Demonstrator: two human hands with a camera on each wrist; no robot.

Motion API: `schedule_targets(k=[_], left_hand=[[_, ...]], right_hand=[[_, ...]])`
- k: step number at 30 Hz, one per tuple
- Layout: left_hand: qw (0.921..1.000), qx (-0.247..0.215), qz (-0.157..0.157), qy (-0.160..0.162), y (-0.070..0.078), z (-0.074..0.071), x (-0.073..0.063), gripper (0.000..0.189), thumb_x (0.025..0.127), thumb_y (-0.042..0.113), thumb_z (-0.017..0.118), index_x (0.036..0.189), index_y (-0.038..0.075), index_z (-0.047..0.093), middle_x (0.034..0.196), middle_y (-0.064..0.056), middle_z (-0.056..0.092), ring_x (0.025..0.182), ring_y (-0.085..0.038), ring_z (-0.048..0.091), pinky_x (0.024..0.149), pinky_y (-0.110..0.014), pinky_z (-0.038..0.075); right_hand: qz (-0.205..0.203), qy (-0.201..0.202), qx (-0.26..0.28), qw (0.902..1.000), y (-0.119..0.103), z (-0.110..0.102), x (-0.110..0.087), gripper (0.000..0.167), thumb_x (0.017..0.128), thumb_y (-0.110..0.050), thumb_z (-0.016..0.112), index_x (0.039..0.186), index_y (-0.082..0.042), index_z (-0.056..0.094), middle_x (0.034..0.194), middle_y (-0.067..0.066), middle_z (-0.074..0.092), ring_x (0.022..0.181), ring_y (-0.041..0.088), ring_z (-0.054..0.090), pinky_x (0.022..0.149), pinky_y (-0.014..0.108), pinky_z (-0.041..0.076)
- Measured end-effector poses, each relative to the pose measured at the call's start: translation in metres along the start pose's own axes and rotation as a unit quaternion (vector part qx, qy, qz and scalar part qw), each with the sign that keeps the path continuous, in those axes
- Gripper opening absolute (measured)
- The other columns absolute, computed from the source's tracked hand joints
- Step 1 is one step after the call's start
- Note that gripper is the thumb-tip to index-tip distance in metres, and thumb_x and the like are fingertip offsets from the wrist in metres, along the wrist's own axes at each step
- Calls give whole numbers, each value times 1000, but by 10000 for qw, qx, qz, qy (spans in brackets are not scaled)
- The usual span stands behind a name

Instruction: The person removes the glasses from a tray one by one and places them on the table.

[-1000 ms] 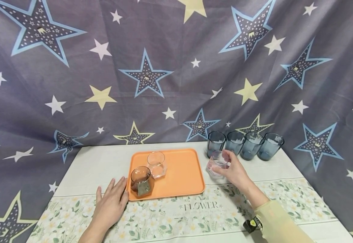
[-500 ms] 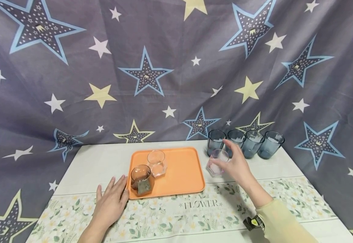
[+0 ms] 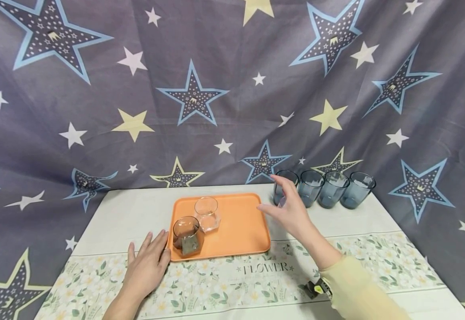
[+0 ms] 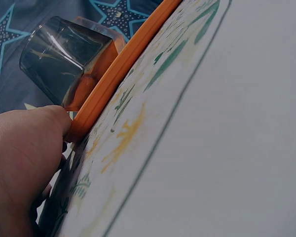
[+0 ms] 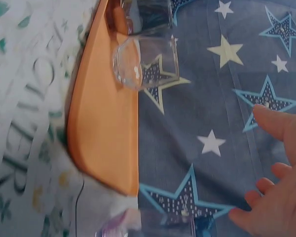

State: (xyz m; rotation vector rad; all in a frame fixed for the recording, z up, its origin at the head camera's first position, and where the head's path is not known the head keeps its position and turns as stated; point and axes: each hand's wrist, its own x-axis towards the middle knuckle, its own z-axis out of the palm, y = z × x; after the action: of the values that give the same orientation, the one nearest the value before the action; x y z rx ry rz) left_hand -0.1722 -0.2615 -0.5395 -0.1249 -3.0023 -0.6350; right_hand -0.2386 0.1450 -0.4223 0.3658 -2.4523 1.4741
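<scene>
My left hand (image 3: pixel 146 266) lies flat on the table with spread fingers, its thumb side touching the left edge of an orange tray (image 3: pixel 240 229). On the tray's left part stand a smoky brown drinking glass (image 3: pixel 187 240) and, just behind it, a clear glass (image 3: pixel 207 220). My right hand (image 3: pixel 292 215) hovers near the tray's right edge, thumb and index finger wide apart and nothing between them. A pinkish clear glass (image 5: pixel 130 224) shows at the bottom of the right wrist view; in the head view the right hand hides most of it.
Several blue-grey glasses (image 3: pixel 331 191) stand in a row at the table's back right, close behind the right hand. A floral cloth (image 3: pixel 224 291) covers the table. A star-patterned curtain (image 3: pixel 232 115) hangs right behind the back edge.
My right hand has let go of the pinkish glass, spread its fingers and shifted left and up toward the tray. The glass stays standing right of the tray. My left hand has not moved.
</scene>
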Motion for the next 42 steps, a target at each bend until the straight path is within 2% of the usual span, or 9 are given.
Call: schedule_targets(k=[5,14,20,24,32,39,42], left_hand=[[10000,-41,25,-5,3,2,3,58,119,36,44,167,5,47,172,-15,45,164,-49,25,125,-79,-4],[9999,-79,-11,-71,1,0,1,59,119,37,46,167,3,47,172,-17,45,162,-51,25,124,-81,-5],[9999,-118,0,-117,1,0,2,61,120,41,42,168,3,46,173,-18,43,163,-52,24,124,-81,-6],[9999,-89,-21,-137,1,0,2,60,120,40,42,168,4,46,173,-18,43,163,-51,23,124,-81,-7],[9998,-33,-104,-184,-2,-2,-2,59,120,37,43,168,3,45,173,-18,43,163,-52,23,124,-80,-8],[9998,-85,-68,-192,1,-1,2,59,120,39,42,168,5,46,173,-16,44,163,-50,24,124,-80,-7],[9997,-95,-66,-198,1,-1,1,59,120,38,42,168,5,45,172,-16,44,163,-51,24,124,-80,-7]], right_hand=[[-197,-264,424,9986,-9,17,5,92,86,-9,97,165,-8,49,166,15,45,155,35,43,129,53,35],[-76,-1186,1159,9861,-16,62,13,94,88,-7,95,168,-12,44,169,11,43,150,34,53,126,51,41],[-120,-1608,1110,9807,-8,87,25,93,90,-11,94,169,-14,45,166,11,52,150,39,51,125,59,41],[-33,-1881,1120,9757,-2,99,31,91,93,-15,93,170,-18,44,167,10,51,153,44,46,125,64,39],[202,-2096,1189,9703,3,123,32,92,95,-17,91,171,-21,42,174,9,40,155,42,44,123,60,42],[266,-2224,1248,9666,8,130,38,96,94,-18,92,173,-19,38,170,9,48,155,33,46,126,56,39],[345,-2272,1299,9645,11,133,38,97,93,-18,92,173,-19,37,168,11,50,155,33,46,126,55,39]])
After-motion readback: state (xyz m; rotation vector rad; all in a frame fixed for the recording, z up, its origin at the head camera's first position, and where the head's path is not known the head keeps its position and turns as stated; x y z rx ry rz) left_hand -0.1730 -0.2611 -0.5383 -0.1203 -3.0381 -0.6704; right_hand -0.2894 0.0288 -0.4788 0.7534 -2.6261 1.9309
